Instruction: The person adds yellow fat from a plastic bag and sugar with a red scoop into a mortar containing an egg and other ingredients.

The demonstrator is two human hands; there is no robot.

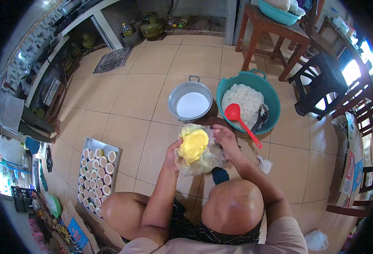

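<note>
My left hand (173, 155) grips a clear plastic bag (199, 166) from its left side. Inside the open bag sits a soft yellow lump (194, 145) that looks like margarine. At the bag's right edge is my right hand (225, 139), its fingers curled inward; what they pinch, if anything, cannot be made out. Just beyond the bag stands a round metal pot (190, 89) with white contents at its bottom. To its right, a teal tub (272, 96) holds cooked white rice (242, 98). A red ladle (239, 118) lies across the tub, its handle over the near rim.
On the floor at left, a metal tray (115, 155) carries several small round cups. A dark plastic stool (322, 82) and a wooden table (275, 34) with a blue basin (279, 13) stand at far right. A grey mat (113, 60) lies at far left.
</note>
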